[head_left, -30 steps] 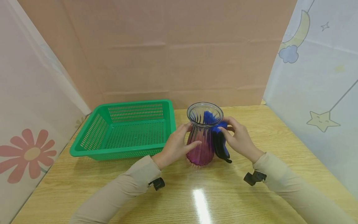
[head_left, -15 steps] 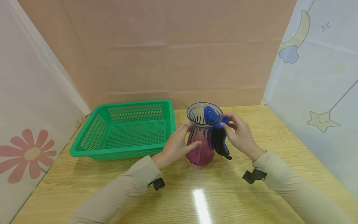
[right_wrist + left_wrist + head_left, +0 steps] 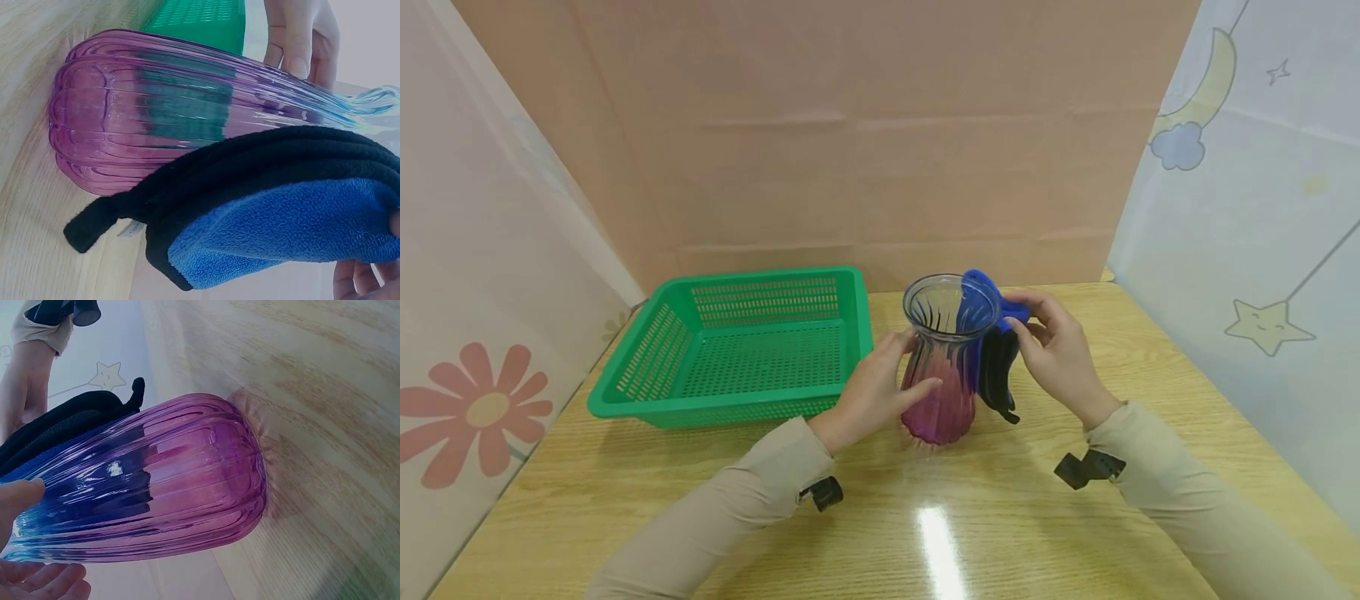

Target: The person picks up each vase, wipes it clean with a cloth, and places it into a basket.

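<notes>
A ribbed glass vase [image 3: 938, 392], clear at its flared rim and purple-pink at the base, stands upright on the table. My left hand [image 3: 871, 392] holds it by the left side, thumb across the front and fingers behind the neck. In the left wrist view, the thumb and the curled fingers lie on either side of the narrow part. My right hand [image 3: 1060, 350] pinches a folded blue terry cloth [image 3: 294, 219] with black edging and a hanging loop. The cloth lies along the vase's right side, partly behind it, its black-edged end hanging down.
A green plastic basket [image 3: 730, 408] with slotted sides stands left of the vase, with nothing in it. Wood-grain table [image 3: 880, 533] spreads in front. A peach-coloured backdrop [image 3: 880, 167] rises behind, with printed sheets on both sides.
My right hand has moved up and slightly right, taking the cloth with it; the cloth's top now shows above the vase's rim. My left hand and the vase have stayed in place.
</notes>
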`<state>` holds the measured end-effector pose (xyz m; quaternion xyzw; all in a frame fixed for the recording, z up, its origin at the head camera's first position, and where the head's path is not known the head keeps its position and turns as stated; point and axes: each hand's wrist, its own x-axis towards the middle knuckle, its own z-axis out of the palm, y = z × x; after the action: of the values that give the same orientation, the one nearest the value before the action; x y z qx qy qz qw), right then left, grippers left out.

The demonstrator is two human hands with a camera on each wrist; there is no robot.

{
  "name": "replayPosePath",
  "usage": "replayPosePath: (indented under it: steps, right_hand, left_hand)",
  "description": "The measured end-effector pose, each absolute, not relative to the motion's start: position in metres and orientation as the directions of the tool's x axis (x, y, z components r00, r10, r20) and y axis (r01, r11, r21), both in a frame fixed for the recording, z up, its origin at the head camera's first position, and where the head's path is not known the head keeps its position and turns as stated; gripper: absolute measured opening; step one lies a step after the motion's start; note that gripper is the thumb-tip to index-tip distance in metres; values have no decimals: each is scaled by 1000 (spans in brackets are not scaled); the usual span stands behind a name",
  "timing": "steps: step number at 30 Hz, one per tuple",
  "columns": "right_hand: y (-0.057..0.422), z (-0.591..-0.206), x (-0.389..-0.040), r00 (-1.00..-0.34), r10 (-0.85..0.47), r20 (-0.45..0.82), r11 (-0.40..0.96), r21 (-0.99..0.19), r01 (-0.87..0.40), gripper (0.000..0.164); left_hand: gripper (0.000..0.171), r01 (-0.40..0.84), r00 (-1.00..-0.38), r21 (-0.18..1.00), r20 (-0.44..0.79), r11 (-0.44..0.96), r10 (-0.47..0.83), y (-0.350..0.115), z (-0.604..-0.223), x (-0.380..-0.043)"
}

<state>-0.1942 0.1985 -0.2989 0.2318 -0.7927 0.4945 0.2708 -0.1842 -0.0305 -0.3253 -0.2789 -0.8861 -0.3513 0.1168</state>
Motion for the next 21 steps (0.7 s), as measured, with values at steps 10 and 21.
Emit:
replayPosePath:
  steps: [10,21]
  right_hand:
    - [195,-310,-194,-758,-155,633,456,-635,-624,26]
    - [196,-322,-195,-772,-214,599,549,-580,-602,25]
  left_hand:
    - [67,583,-812,540,414,607,411,-29,-326,-183]
    - [77,582,-811,539,436,609,390,-24,-327,-182]
